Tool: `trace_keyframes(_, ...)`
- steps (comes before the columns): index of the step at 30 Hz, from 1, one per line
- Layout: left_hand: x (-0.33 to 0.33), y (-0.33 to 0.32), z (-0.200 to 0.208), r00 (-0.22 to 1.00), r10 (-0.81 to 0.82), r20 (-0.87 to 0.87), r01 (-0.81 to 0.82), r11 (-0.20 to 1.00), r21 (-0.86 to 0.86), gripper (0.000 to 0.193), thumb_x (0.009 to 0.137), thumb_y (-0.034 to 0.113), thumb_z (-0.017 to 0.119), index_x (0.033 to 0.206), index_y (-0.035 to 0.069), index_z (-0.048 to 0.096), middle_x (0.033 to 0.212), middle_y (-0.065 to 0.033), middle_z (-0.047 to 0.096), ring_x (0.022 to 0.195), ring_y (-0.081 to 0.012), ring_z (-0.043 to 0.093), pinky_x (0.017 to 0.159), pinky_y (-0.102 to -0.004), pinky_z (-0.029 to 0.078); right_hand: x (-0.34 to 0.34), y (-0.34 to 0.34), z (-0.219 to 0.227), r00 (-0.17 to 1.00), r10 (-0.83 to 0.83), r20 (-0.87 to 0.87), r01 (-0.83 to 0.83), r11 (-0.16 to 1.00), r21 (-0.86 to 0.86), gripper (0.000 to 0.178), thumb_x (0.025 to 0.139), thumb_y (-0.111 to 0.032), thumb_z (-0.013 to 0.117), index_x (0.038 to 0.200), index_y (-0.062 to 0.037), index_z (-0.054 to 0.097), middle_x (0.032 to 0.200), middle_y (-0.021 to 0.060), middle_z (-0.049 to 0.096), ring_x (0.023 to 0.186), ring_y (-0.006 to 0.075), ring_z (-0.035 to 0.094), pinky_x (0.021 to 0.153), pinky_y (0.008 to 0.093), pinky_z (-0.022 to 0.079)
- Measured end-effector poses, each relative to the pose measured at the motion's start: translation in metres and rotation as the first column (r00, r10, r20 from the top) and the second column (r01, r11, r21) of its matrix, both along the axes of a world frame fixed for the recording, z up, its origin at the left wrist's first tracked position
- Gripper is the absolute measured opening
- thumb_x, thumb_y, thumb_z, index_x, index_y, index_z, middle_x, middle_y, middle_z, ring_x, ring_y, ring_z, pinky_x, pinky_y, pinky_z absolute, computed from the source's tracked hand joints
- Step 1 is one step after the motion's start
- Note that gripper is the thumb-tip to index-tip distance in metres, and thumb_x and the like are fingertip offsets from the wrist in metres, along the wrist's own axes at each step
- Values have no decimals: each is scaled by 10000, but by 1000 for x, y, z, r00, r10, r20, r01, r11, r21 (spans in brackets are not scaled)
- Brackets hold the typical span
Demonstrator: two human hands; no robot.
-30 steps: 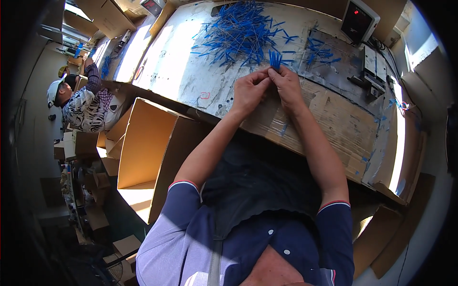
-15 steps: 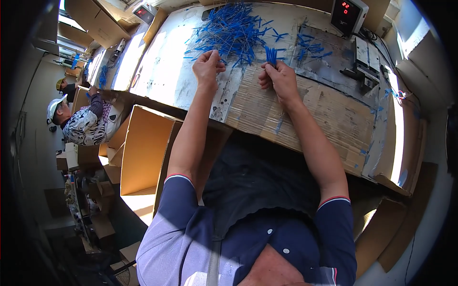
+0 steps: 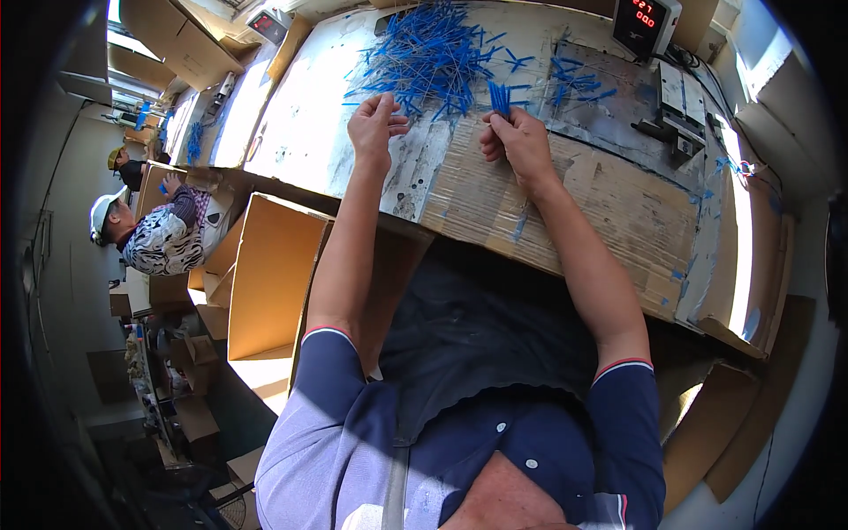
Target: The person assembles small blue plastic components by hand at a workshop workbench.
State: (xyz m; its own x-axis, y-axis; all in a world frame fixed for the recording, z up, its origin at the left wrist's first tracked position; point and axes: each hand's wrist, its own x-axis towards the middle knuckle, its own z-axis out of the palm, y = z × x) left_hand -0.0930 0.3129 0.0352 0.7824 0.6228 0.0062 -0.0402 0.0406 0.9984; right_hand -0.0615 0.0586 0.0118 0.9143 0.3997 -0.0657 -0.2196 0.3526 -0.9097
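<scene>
In the head view, at upper centre of the frame, the right hand has its grip clenched around a small bundle of blue sticks, while the left hand, fingers loosely curled and holding nothing, touches the edge of the blue stick pile on the bench.

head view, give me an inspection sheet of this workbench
surface: worn table with a cardboard sheet laid along its near edge
job's things: big pile of blue sticks; a small bundle of blue sticks stands up out of the right hand
clutter: loose blue sticks scattered right of the pile
grippers: left hand pinching at the pile's near edge; right hand closed on the bundle
cables: dark cable by the red-digit display
surroundings: open cardboard boxes to the left; a person in a white cap beyond
</scene>
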Motion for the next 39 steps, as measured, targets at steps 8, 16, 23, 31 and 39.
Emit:
trace_keyframes(8,15,-4,10,984,97,151,-114,988,108,177,990,144,707,1003,-30,673,832,-77,682,620,-128,653,514,-262,562,1,-1,-2,999,-40,28,40,999,15,198,1049,-160,551,1066,4,659,821,75,688,639,131,638,556,281,532)
trace_keyframes(16,-16,-3,33,982,97,160,-137,955,264,189,1060,150,586,1105,-33,571,924,-132,698,639,-160,689,507,-254,556,-1,1,-1,998,-25,60,24,1000,16,199,1058,-165,555,1102,5,649,871,77,703,698,131,661,609,280,554)
trace_keyframes(23,-36,-34,44,851,219,478,-371,894,252,162,1091,163,540,1101,2,531,949,-117,694,661,-133,675,560,-242,572,-1,-2,-2,991,-111,76,112,994,-11,192,1030,-164,562,1054,-3,662,822,70,692,662,117,635,582,267,535)
trace_keyframes(31,-29,-106,17,947,-245,208,187,946,263,115,1024,88,657,1069,-19,658,901,-64,713,744,-113,711,635,-254,598,-14,1,7,824,-22,567,252,909,-331,200,1066,-160,559,1119,0,668,928,60,718,741,109,645,691,265,543)
trace_keyframes(39,-17,-34,13,992,-122,13,86,765,638,238,996,138,679,1218,52,673,1005,-84,729,770,-166,711,662,-295,578,2,-3,0,992,-114,46,117,991,-65,197,1053,-148,560,1102,5,673,805,5,601,595,63,516,524,246,481)
